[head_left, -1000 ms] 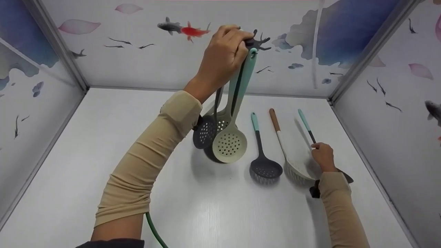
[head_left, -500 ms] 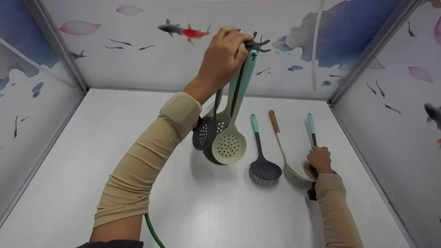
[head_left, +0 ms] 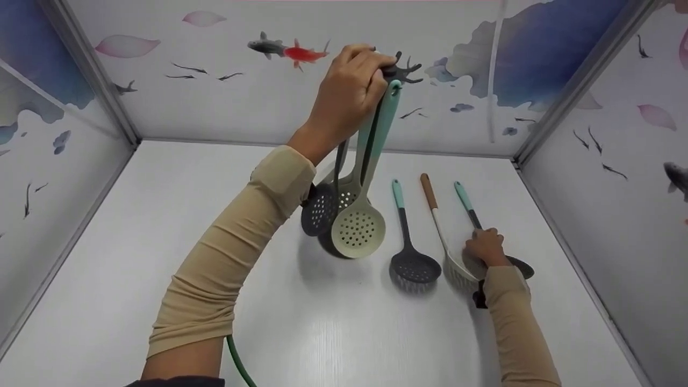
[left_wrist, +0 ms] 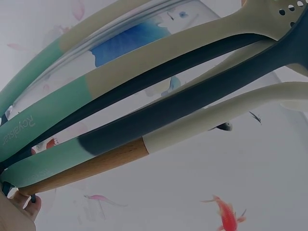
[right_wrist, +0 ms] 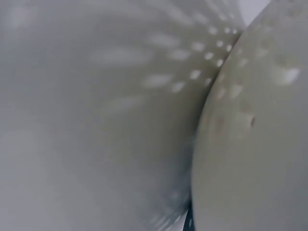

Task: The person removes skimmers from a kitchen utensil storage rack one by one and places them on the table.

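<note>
In the head view my left hand [head_left: 349,88] grips the top of a black hook rack [head_left: 403,72] with several prongs. Kitchen utensils hang from it, among them a beige slotted skimmer [head_left: 358,231] with a teal handle and a dark skimmer [head_left: 319,209]. The left wrist view shows their handles close up, including a wooden handle [left_wrist: 91,168]. At the right, my right hand [head_left: 486,246] holds the dark shaft of a teal-handled utensil [head_left: 463,196]. Its dark head [head_left: 522,266] is partly hidden by hand and sleeve. A pale perforated head [right_wrist: 255,130] fills much of the right wrist view.
A dark slotted skimmer [head_left: 415,264] and a white skimmer with a brown handle [head_left: 428,191] lie on the white table [head_left: 333,322], left of my right hand. Printed panels [head_left: 215,102] wall in the back and sides. A green cable [head_left: 240,361] runs under my left arm.
My right hand has moved left with the utensil; its handle swung nearly upright, then leaned left again. The left hand and the hanging utensils look unchanged.
</note>
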`<act>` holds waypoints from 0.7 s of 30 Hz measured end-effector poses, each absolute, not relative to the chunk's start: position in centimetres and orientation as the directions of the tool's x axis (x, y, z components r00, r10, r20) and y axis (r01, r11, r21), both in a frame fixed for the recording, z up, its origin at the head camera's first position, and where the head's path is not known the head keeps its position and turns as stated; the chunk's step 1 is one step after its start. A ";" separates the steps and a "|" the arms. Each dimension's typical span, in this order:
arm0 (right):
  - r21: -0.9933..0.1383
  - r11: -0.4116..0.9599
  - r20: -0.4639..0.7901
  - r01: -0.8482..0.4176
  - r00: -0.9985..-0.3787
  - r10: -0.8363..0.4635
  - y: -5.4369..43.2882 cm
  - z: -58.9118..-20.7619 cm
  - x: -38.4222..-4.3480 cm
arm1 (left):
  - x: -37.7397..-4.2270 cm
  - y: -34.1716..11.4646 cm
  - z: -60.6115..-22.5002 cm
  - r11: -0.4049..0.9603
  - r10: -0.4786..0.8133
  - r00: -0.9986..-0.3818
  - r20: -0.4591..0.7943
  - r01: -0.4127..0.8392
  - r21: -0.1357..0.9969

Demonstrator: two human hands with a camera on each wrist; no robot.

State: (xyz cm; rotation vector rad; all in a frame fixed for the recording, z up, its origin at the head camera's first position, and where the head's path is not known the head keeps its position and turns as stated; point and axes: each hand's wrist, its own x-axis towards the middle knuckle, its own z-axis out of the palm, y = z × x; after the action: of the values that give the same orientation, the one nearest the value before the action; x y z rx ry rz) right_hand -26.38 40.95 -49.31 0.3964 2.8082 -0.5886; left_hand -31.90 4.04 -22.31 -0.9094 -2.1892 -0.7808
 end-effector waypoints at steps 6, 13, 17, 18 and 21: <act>-0.287 0.916 -0.317 0.282 -0.930 0.187 40.0 -48.5 -26.8 | -31.9 3.9 -22.4 0.582 0.384 -0.561 0.733 0.763 0.280; -0.554 0.800 -0.187 0.229 -0.971 0.148 36.1 -45.4 -27.7 | -31.9 3.9 -22.4 0.588 0.380 -0.567 0.731 0.758 0.282; -0.727 0.684 0.009 0.049 -0.997 0.081 31.7 -42.6 -27.6 | -31.9 3.9 -22.4 0.591 0.379 -0.571 0.728 0.755 0.284; -0.768 0.640 0.072 -0.018 -0.996 0.059 30.4 -41.9 -27.5 | -31.9 3.9 -22.4 0.592 0.380 -0.572 0.727 0.754 0.284; -0.850 0.474 0.241 -0.232 -0.970 -0.043 26.7 -39.8 -26.4 | -31.9 4.0 -22.4 0.594 0.386 -0.567 0.728 0.756 0.274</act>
State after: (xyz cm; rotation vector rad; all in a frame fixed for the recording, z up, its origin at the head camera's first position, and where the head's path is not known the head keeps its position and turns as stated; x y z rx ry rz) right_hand -26.41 26.69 -39.83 -0.2697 2.8524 -1.6937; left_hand -31.88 3.98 -22.42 -0.9009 -2.1995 -0.7730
